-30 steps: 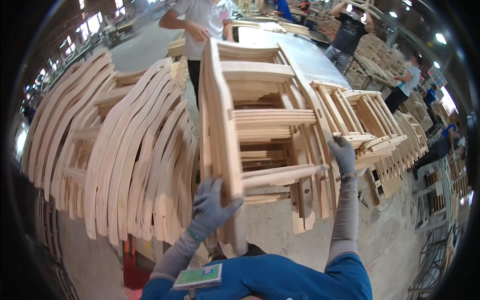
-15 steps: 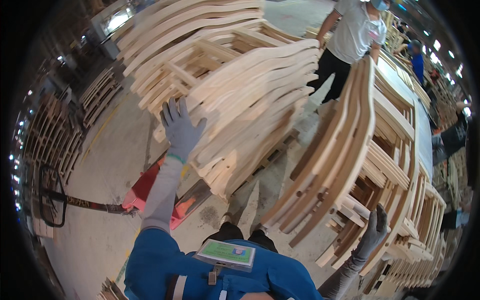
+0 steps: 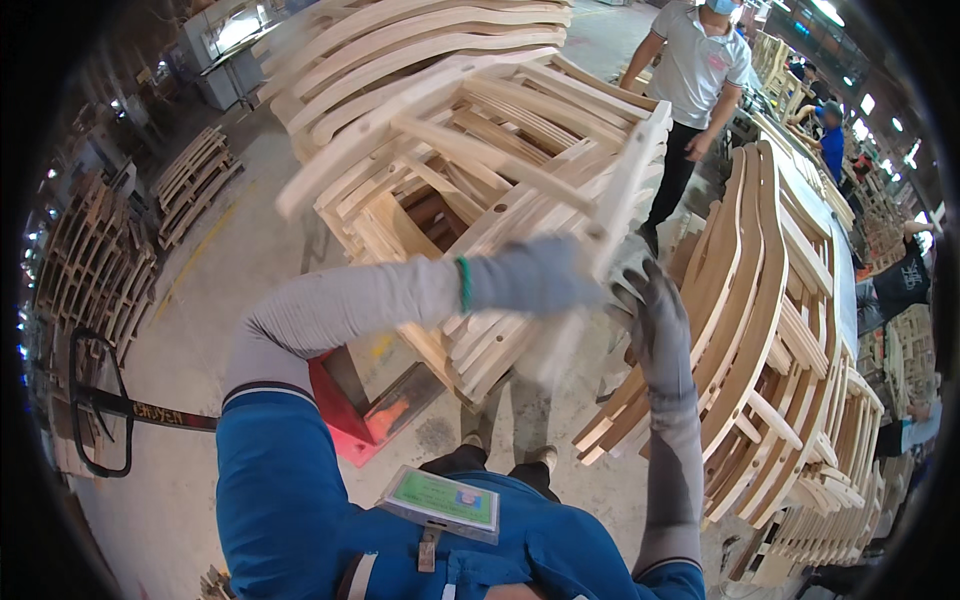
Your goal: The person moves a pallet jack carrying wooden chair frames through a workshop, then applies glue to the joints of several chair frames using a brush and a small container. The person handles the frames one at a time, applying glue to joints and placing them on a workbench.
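My left hand (image 3: 535, 277), in a grey glove and blurred by motion, reaches across my front. It is closed on the near rail of a pale wooden frame (image 3: 500, 165), which lies tilted over a stack of similar frames (image 3: 490, 340). The rail is smeared too, and my fingertips are hard to make out. Just right of that rail, my right hand (image 3: 660, 325), also gloved, is raised with its fingers apart and holds nothing. Behind it leans a second stack of curved wooden frames (image 3: 745, 300).
A red pallet jack (image 3: 345, 415) with a black handle (image 3: 100, 400) stands left of the near stack. A co-worker (image 3: 690, 80) stands beyond the stacks. More curved wooden parts (image 3: 430, 40) are piled at the back, and slatted wood stacks (image 3: 95, 270) stand at the left.
My left hand has swung right from the stack's left side to the frame's rail. My right hand has moved up and inward from the right stack. A frame now lies askew on top; the co-worker's arm has lowered.
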Demonstrator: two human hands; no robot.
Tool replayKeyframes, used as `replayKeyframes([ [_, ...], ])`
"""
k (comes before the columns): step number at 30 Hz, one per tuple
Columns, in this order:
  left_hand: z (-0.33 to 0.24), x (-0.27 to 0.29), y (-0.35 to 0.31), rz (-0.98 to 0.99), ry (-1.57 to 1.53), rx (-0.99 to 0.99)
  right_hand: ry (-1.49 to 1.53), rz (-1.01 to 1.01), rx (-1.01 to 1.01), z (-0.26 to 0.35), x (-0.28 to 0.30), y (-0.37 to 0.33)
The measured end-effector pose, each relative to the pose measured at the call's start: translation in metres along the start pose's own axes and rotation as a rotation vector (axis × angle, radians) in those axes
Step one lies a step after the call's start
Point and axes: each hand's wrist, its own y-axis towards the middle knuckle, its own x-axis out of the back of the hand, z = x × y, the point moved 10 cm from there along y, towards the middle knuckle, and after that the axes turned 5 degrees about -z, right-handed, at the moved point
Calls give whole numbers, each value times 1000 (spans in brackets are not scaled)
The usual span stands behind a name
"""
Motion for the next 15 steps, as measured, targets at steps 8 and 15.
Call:
replayKeyframes([
  [8, 75, 113, -116, -501, 298, 513, 54, -66, -287, -19, 26, -32],
  [15, 26, -90, -258, -425, -1395, 1436, -122, -154, -425, -10, 100, -114],
])
